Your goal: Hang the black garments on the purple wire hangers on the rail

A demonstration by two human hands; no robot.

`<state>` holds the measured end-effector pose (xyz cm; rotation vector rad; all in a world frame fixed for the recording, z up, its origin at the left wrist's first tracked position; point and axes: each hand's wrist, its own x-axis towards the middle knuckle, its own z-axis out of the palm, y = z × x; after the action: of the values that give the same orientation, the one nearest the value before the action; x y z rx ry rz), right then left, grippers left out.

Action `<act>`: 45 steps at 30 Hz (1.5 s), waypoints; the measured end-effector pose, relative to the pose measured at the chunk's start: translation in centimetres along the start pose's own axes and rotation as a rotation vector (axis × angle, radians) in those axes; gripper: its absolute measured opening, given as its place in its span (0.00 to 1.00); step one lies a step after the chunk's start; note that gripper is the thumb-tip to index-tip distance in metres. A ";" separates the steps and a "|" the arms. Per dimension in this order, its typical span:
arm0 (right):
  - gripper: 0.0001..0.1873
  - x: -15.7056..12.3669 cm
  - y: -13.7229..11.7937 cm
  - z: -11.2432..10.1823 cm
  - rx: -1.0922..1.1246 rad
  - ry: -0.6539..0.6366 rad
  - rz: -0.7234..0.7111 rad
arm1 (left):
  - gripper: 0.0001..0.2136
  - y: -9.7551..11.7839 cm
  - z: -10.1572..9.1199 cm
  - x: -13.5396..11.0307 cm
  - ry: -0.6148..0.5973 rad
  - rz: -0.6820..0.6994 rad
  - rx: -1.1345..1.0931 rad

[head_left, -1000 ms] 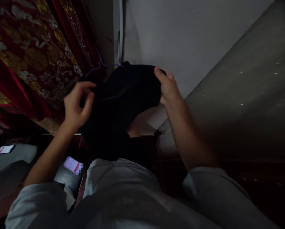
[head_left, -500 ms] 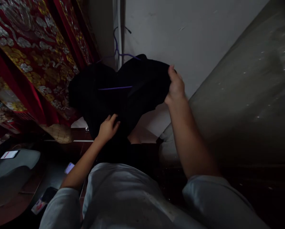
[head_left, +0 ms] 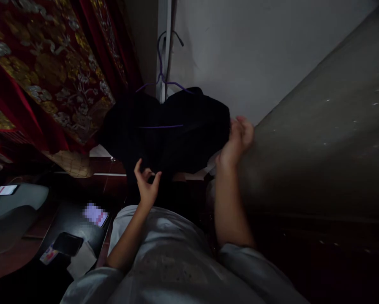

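A dark garment (head_left: pixel 195 131) hangs on a purple wire hanger (head_left: pixel 161 71) against a narrow upright post. The hanger's bottom bar shows as a purple line across the open neck. My left hand (head_left: pixel 147 183) is low at the front of the garment, thumb and forefinger apart and the other fingers partly bent. Beside the garment's right shoulder edge is my right hand (head_left: pixel 235 141), its fingers loosely bent and slightly blurred, with no cloth visibly gripped. The garment's lower part merges into shadow.
Red curtain cloth (head_left: pixel 50 80) with gold and silver ornament hangs at left. A large plastic-wrapped bulk (head_left: pixel 319 147) leans at right. A lit phone (head_left: pixel 96 214), a dark phone (head_left: pixel 68 244) and another lit phone (head_left: pixel 6 190) lie on seats at lower left.
My right hand has let go of the garment's shoulder and moved down and outward. My left hand has come off the cloth with its fingers spreading. The garment's right side has dropped.
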<state>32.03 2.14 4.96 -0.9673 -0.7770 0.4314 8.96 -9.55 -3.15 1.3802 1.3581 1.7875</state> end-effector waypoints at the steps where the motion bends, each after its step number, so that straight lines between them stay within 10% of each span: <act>1: 0.14 -2.4 0.1 -0.3 -0.047 0.200 -0.085 | 0.37 -0.2 0.1 -0.2 0.030 -0.031 -0.041; 3: 0.09 -8.0 0.3 -0.5 -0.091 0.280 -0.091 | 0.29 -0.7 0.2 -0.6 0.013 -0.070 -0.070; 6: 0.10 -15.1 0.9 0.0 -0.092 -0.389 0.216 | 0.16 -1.5 0.2 -0.9 -0.083 -0.085 -0.036; 8: 0.14 -17.5 1.2 0.5 -0.089 -0.618 0.318 | 0.13 -1.7 0.1 -1.0 -0.122 -0.073 -0.025; 26: 0.10 -16.7 1.6 0.6 -0.186 -0.672 0.337 | 0.09 -1.1 -0.6 -0.2 -0.111 0.270 0.092; 32: 0.14 -15.6 0.2 -0.1 -0.236 -0.850 0.287 | 0.09 -1.6 -0.7 -0.4 -0.132 0.218 0.108; 45: 0.15 -13.1 -1.6 3.2 -0.108 -0.788 0.580 | 0.03 -2.2 -0.4 0.1 -0.282 0.035 0.226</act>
<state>20.95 -5.30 2.28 -1.1259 -1.2258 1.3374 8.15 -8.83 -5.09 1.7104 1.4189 1.4261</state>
